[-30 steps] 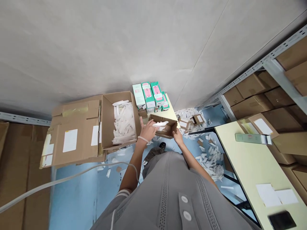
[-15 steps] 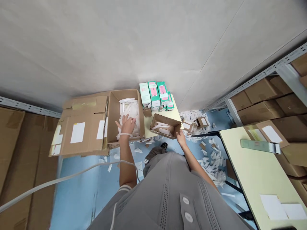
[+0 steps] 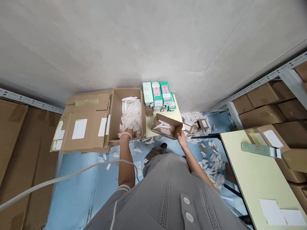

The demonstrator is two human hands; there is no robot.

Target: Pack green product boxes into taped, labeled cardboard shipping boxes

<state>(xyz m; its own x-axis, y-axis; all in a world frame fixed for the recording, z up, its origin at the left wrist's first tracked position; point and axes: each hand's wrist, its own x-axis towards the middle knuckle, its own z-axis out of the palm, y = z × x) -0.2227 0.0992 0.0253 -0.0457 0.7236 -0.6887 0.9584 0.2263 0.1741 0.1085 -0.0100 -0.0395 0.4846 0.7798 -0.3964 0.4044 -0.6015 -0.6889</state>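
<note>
My left hand (image 3: 129, 132) reaches into the near end of a large open cardboard box (image 3: 114, 111) full of white plastic-wrapped pieces (image 3: 131, 115). Its fingers are buried among them, so I cannot see what they do. My right hand (image 3: 180, 135) grips the near corner of a small brown cardboard tray (image 3: 168, 125) that holds a few white pieces. The tray rests on a small pale yellow table (image 3: 177, 111). Green and pink product boxes (image 3: 157, 94) stand at the table's back.
Flattened cartons (image 3: 81, 124) lie left of the big box. White paper scraps (image 3: 212, 159) litter the blue floor. A yellow table (image 3: 259, 172) with papers stands at right, below metal shelving with brown boxes (image 3: 263, 99). A white cable (image 3: 59, 180) crosses the lower left.
My left hand left the small tray, swung left into the large box and has now sunk deeper among the white pieces. My right hand has kept its hold on the tray.
</note>
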